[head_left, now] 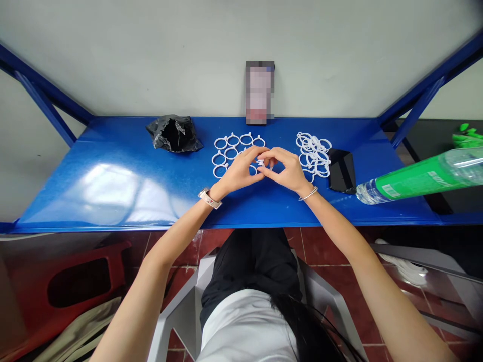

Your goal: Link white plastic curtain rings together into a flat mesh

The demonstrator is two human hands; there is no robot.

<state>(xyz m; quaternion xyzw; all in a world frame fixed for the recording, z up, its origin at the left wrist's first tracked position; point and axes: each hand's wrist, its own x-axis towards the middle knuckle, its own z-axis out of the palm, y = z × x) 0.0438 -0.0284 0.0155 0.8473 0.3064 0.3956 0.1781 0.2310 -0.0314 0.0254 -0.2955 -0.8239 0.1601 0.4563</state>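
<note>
My left hand (pixel 241 170) and my right hand (pixel 286 170) meet over the middle of the blue table, fingers closed in a pinch. Between their fingertips is a small white plastic piece (pixel 260 162), largely covered, so its full shape cannot be made out. Under and beside my left hand, white plastic rings (pixel 219 159) with small eyelets lie in rows; my fingers hide some of them. A loose pile of similar white rings (pixel 315 151) lies to the right of my right hand.
A crumpled black plastic bag (pixel 174 134) stands open at the back left. One phone (pixel 259 93) leans on the wall; a dark phone (pixel 341 171) lies right of the pile. Beyond it is a green-labelled bottle (pixel 418 177). The blue table (pixel 181 201) ends just before my lap.
</note>
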